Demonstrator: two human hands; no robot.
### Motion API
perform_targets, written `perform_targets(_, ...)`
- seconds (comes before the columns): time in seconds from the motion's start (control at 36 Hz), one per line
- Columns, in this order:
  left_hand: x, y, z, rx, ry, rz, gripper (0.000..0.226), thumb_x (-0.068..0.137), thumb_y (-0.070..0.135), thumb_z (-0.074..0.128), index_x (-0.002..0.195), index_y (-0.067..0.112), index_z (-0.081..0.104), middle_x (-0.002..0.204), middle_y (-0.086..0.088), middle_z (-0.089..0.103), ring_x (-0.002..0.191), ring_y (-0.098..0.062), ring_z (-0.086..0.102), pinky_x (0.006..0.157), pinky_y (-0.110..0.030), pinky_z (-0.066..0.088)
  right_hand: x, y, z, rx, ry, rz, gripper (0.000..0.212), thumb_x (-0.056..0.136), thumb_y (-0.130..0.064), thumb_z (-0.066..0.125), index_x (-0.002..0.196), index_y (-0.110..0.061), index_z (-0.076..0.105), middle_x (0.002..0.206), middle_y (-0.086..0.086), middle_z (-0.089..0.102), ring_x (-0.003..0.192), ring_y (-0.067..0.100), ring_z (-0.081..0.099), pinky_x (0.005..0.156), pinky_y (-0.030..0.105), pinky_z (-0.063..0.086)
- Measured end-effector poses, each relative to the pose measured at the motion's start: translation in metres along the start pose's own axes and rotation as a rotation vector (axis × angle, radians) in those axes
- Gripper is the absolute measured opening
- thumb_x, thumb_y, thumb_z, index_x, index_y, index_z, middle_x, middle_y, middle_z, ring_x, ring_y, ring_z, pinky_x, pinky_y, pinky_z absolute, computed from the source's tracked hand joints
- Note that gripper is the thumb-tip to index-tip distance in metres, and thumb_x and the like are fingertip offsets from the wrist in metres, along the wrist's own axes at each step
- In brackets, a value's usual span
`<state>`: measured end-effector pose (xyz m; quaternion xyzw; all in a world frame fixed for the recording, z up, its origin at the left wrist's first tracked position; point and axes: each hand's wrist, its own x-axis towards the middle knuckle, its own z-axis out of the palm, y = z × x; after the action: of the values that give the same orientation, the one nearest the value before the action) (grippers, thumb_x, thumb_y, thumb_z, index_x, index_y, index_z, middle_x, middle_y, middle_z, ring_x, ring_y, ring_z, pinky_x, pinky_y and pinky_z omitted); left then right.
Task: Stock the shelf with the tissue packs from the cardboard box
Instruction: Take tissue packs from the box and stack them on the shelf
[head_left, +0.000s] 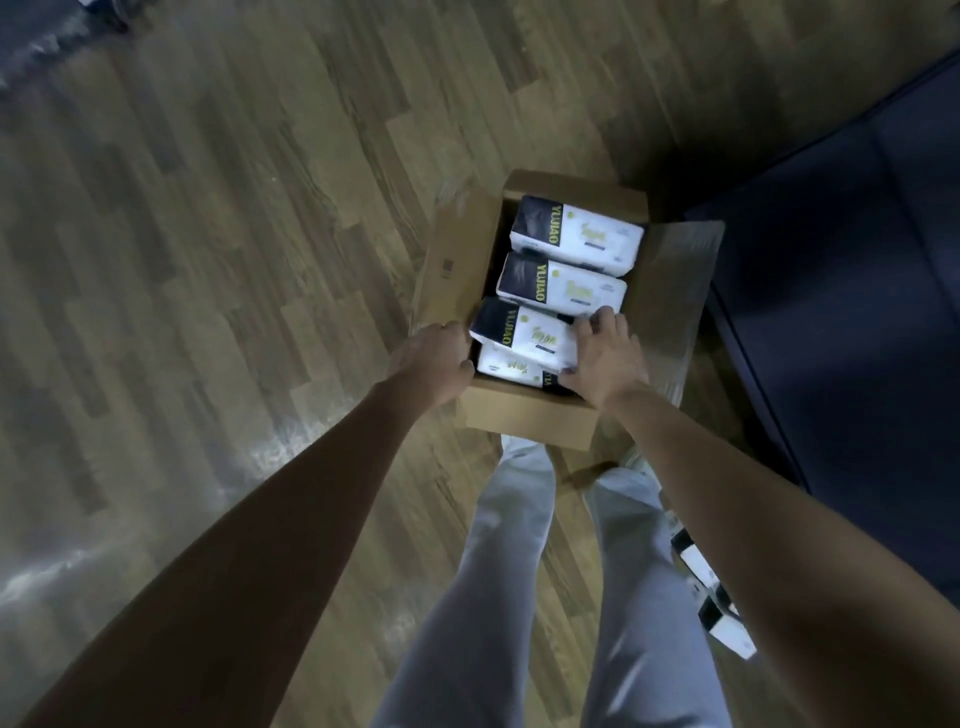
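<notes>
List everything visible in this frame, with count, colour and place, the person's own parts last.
cardboard box: one, brown, open on the floor
tissue packs: four visible, white with black ends, inside the box
loose packs: at least two, white and black, lower right edge
floor: wood-patterned, brown
dark unit: one, navy, right side
legs: two, pale trousers
left hand: on the box's left edge
right hand: gripping the third pack

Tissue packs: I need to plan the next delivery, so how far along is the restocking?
Early or midway, judging by the box: four packs show inside, and no shelf is in view. In hand: the right hand grips the third pack, while the left hand holds the box's left wall. A few packs lie by the right edge; whether they are shelved is unclear. Left: every pack in the box.
</notes>
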<state>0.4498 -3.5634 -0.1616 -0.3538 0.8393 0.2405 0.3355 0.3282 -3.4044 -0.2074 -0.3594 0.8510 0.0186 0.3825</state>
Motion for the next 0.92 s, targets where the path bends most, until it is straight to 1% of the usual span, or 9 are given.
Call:
perform_targets(0.08, -0.011, 0.007, -0.021, -0.135, 0.007, -0.032, 0.027, 0.089, 0.022, 0.054, 0.112, 0.009, 0.056, 0.117, -0.013, 0.060, 0.110, -0.030, 0.057, 0.092, -0.038, 0.048, -0.011, 0.002, -0.034, 0.265, -0.114, 0.044, 0.063, 0.086, -0.031, 0.066, 0.136, -0.005, 0.038, 0.132, 0.017, 0.043, 0.120, 0.033, 0.045, 0.093, 0.036, 0.042)
perform_targets(0.19, -0.026, 0.023, -0.059, -0.225, 0.069, 0.008, 0.028, 0.088, 0.026, 0.057, 0.113, 0.014, 0.060, 0.116, -0.010, 0.063, 0.106, -0.027, 0.059, 0.092, -0.033, 0.048, -0.036, 0.022, -0.081, 0.600, -0.206, 0.142, 0.064, 0.082, -0.031, 0.071, 0.138, -0.011, 0.047, 0.137, 0.007, 0.052, 0.121, 0.023, 0.052, 0.090, 0.024, 0.040)
perform_targets(0.25, -0.035, 0.035, -0.081, -0.228, 0.091, 0.049, 0.027, 0.089, 0.029, 0.056, 0.112, 0.014, 0.061, 0.114, -0.009, 0.064, 0.105, -0.026, 0.059, 0.086, -0.028, 0.047, -0.053, 0.031, -0.106, 0.762, -0.197, 0.159, 0.060, 0.080, -0.028, 0.074, 0.133, -0.010, 0.053, 0.129, 0.005, 0.060, 0.113, 0.020, 0.059, 0.092, 0.026, 0.045)
perform_targets(0.33, -0.050, 0.056, -0.114, -0.210, 0.152, 0.098, 0.026, 0.088, 0.028, 0.056, 0.109, 0.015, 0.062, 0.111, -0.009, 0.064, 0.102, -0.026, 0.059, 0.076, -0.025, 0.042, -0.083, 0.040, -0.149, 0.918, -0.147, 0.130, 0.042, 0.084, -0.020, 0.069, 0.122, -0.004, 0.061, 0.116, 0.010, 0.068, 0.102, 0.020, 0.065, 0.093, 0.035, 0.050)
perform_targets(0.47, -0.080, 0.095, -0.165, -0.256, 0.229, 0.176, 0.029, 0.088, 0.027, 0.057, 0.112, 0.012, 0.061, 0.106, -0.011, 0.066, 0.101, -0.027, 0.060, 0.079, -0.029, 0.044, -0.135, 0.049, -0.223, 0.999, 0.029, 0.104, 0.029, 0.088, -0.014, 0.062, 0.113, 0.000, 0.063, 0.102, 0.009, 0.068, 0.098, 0.018, 0.064, 0.091, 0.031, 0.052)
perform_targets(0.64, -0.126, 0.145, -0.218, -0.279, 0.328, 0.306, 0.027, 0.086, 0.026, 0.058, 0.111, 0.016, 0.062, 0.109, -0.005, 0.065, 0.101, -0.023, 0.060, 0.085, -0.028, 0.045, -0.199, 0.063, -0.304, 0.991, 0.237, 0.063, 0.028, 0.086, -0.018, 0.062, 0.111, -0.006, 0.067, 0.112, 0.009, 0.069, 0.109, 0.019, 0.063, 0.098, 0.035, 0.050)
perform_targets(0.75, -0.156, 0.177, -0.244, -0.298, 0.374, 0.405, 0.026, 0.086, 0.028, 0.059, 0.107, 0.015, 0.062, 0.097, -0.001, 0.062, 0.099, -0.021, 0.059, 0.083, -0.027, 0.044, -0.237, 0.069, -0.347, 0.965, 0.344, 0.026, 0.024, 0.087, -0.018, 0.061, 0.107, -0.005, 0.067, 0.109, 0.009, 0.070, 0.100, 0.019, 0.066, 0.093, 0.034, 0.053)
perform_targets(0.83, -0.174, 0.198, -0.262, -0.331, 0.420, 0.449, 0.024, 0.087, 0.029, 0.058, 0.106, 0.016, 0.062, 0.098, -0.001, 0.062, 0.098, -0.019, 0.058, 0.087, -0.029, 0.047, -0.263, 0.073, -0.374, 0.921, 0.437, 0.003, 0.026, 0.087, -0.020, 0.063, 0.105, -0.002, 0.067, 0.105, 0.009, 0.071, 0.099, 0.021, 0.066, 0.094, 0.037, 0.053)
perform_targets(0.92, -0.190, 0.217, -0.277, -0.394, 0.448, 0.482, 0.021, 0.087, 0.025, 0.057, 0.105, 0.014, 0.063, 0.098, -0.003, 0.063, 0.093, -0.019, 0.057, 0.085, -0.028, 0.046, -0.290, 0.076, -0.395, 0.905, 0.506, -0.051, 0.016, 0.089, -0.015, 0.061, 0.100, -0.004, 0.066, 0.094, 0.005, 0.070, 0.085, 0.015, 0.065, 0.083, 0.029, 0.054)
